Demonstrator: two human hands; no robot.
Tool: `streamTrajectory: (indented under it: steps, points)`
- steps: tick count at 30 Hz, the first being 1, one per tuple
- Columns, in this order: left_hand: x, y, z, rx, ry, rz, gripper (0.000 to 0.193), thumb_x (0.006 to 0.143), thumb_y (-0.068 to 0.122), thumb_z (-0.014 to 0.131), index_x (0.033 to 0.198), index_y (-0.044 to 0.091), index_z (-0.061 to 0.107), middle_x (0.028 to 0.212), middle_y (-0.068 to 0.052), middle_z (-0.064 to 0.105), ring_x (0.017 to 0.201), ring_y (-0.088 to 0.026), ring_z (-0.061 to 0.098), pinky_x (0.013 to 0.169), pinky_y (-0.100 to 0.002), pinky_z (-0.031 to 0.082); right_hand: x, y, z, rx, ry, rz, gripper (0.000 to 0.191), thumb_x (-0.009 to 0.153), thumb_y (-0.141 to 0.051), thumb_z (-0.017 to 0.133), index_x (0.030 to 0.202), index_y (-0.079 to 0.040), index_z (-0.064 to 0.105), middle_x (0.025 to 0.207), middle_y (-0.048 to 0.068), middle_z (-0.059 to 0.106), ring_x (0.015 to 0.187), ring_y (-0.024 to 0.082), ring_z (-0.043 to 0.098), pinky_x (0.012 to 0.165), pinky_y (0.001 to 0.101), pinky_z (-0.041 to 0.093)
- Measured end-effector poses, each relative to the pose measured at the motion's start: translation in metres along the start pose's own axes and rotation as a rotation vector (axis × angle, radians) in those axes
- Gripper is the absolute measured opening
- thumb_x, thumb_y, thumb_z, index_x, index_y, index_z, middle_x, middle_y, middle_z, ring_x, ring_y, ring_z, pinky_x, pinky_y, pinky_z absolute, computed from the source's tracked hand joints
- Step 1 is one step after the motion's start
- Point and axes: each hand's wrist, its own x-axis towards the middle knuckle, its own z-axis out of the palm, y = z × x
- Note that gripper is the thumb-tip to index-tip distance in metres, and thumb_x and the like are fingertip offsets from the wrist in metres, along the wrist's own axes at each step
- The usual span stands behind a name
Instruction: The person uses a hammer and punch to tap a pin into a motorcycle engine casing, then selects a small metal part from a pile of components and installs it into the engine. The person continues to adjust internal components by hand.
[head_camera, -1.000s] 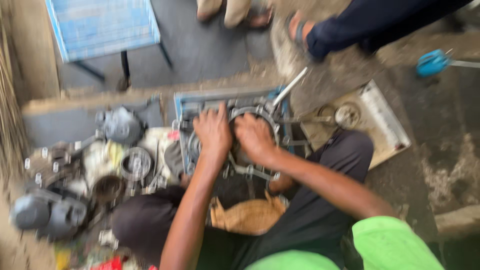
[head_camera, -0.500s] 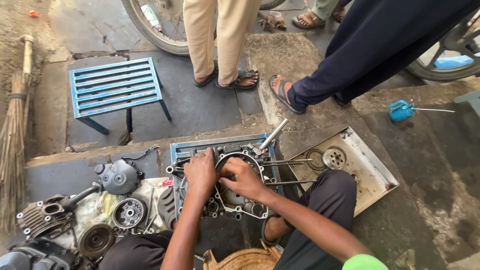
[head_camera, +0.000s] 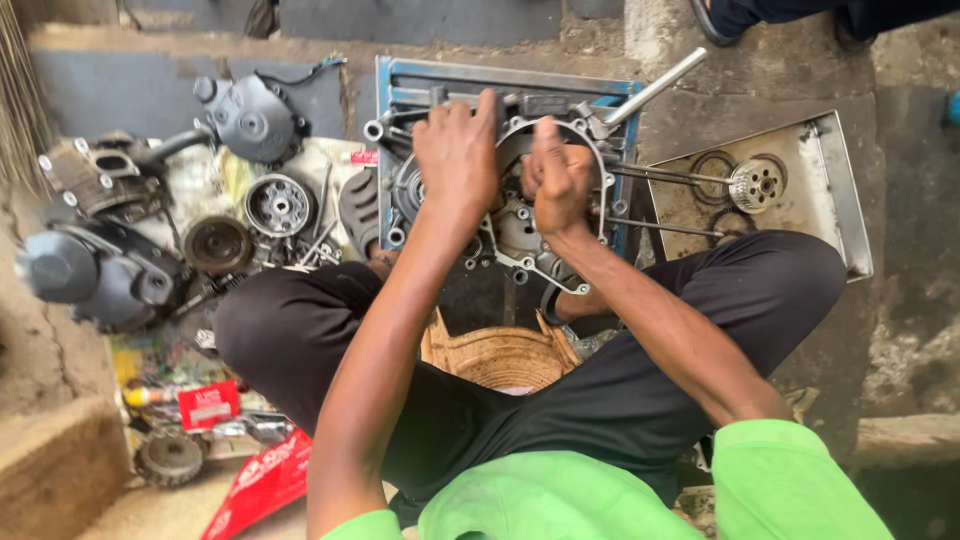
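Squarely below us sits one engine casing (head_camera: 520, 225), our landmark, lying on a blue metal frame (head_camera: 400, 80) between our knees; both our hands are on it, two in all. Our left hand (head_camera: 458, 150) lies spread, palm down, over the casing's upper left part, fingers curled over its edge; our right hand (head_camera: 560, 180) is closed into a fist over the casing's middle, though we cannot tell what, if anything, it grips. One long silver bar (head_camera: 655, 88) juts up and right from the casing's upper right corner; right of the casing lies one flat metal tray (head_camera: 830, 190) bearing one small toothed gear (head_camera: 754, 184) and two thin rods (head_camera: 665, 175). Left of the casing we count one dark engine cover (head_camera: 252, 115), one round ribbed rotor (head_camera: 276, 205), one dark ring-shaped part (head_camera: 217, 244) and one finned cylinder (head_camera: 85, 170); farther left and lower sits one grey motor block (head_camera: 95, 275). Just below the casing stands one woven stool (head_camera: 500, 355); well below and left lies one red packet (head_camera: 208, 403).

Compared with half a second back, the view has dropped closer; the blue stool and the standing legs have left it, only one sandalled foot (head_camera: 725, 15) showing above right of the casing; our hands keep their place on the casing.
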Motion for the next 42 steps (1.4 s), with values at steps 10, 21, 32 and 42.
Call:
streamTrajectory:
  steps: [10, 21, 32, 42]
  points:
    - [0.005, 0.009, -0.010, 0.032, -0.093, -0.056, 0.033, 0.081, 0.013, 0.067, 0.113, 0.014, 0.059, 0.090, -0.009, 0.067, 0.094, -0.031, 0.064, 0.076, -0.045, 0.045, -0.003, -0.018, 0.018, -0.041, 0.048, -0.048, 0.066, 0.111, -0.046, 0.049, 0.058, -0.014, 0.027, 0.053, -0.004, 0.023, 0.044, 0.009, 0.021, 0.041, 0.0307, 0.017]
    - [0.003, 0.008, -0.007, -0.022, -0.064, -0.048, 0.035, 0.082, 0.011, 0.065, 0.116, 0.014, 0.060, 0.088, -0.010, 0.067, 0.091, -0.031, 0.065, 0.073, -0.045, 0.045, -0.006, -0.017, 0.018, 0.009, 0.064, -0.048, 0.065, 0.110, -0.046, 0.052, 0.060, -0.014, 0.027, 0.052, -0.003, 0.024, 0.043, 0.010, 0.021, 0.042, 0.0320, 0.018]
    - [0.008, -0.006, -0.003, -0.078, -0.194, 0.026, 0.036, 0.074, 0.010, 0.068, 0.108, 0.009, 0.057, 0.090, -0.013, 0.068, 0.089, -0.036, 0.067, 0.072, -0.049, 0.050, -0.003, -0.080, -0.006, -0.545, -0.276, -0.096, 0.040, 0.109, -0.040, 0.053, 0.086, -0.008, 0.061, 0.079, 0.004, 0.059, 0.072, 0.011, 0.058, 0.068, 0.0262, 0.048]
    - [0.005, -0.002, -0.001, -0.053, -0.078, 0.077, 0.036, 0.072, 0.007, 0.071, 0.105, 0.008, 0.057, 0.086, -0.015, 0.068, 0.086, -0.038, 0.067, 0.067, -0.050, 0.052, -0.027, -0.069, 0.016, -1.523, -0.332, -0.468, 0.019, 0.077, -0.018, 0.085, 0.094, -0.011, 0.079, 0.097, 0.004, 0.065, 0.095, 0.024, 0.057, 0.078, 0.0394, 0.044]
